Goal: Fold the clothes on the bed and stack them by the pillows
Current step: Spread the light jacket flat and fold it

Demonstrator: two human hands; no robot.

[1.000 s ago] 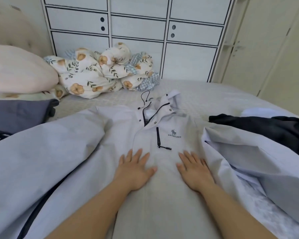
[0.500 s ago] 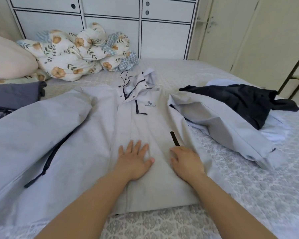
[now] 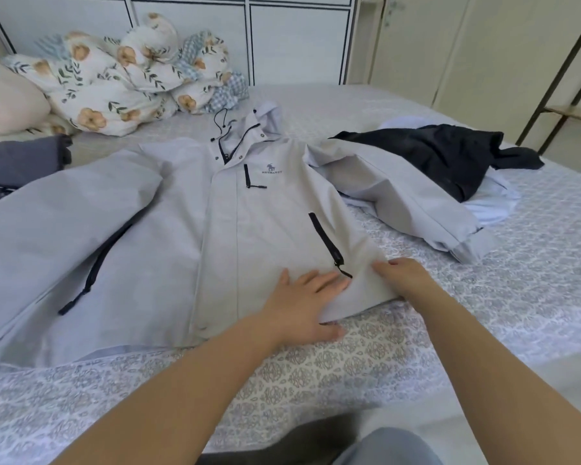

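The left hand lies flat on the near hem of a pale grey hooded zip jacket, fingers straight and close together, thumb along the hem edge where the cloth meets the bed. Just to its right, the right hand rests on the jacket's near right corner; its fingers curl downward at the edge of the cloth, but whether they pinch the fabric cannot be told. A black pocket zip with its dangling puller runs between the two hands.

The jacket is spread front-up across the middle of the bed, covered by a grey patterned bedspread, hood toward the far side, one sleeve sprawling left and the other angled right. The right sleeve lies partly over a crumpled black garment, which sits on a light blue-white garment at the right of the bed. At the far left, a pale pink pillow rests beside a bunched floral quilt, and a folded dark grey garment lies just near of the pillow. A white panelled wardrobe stands beyond the bed.
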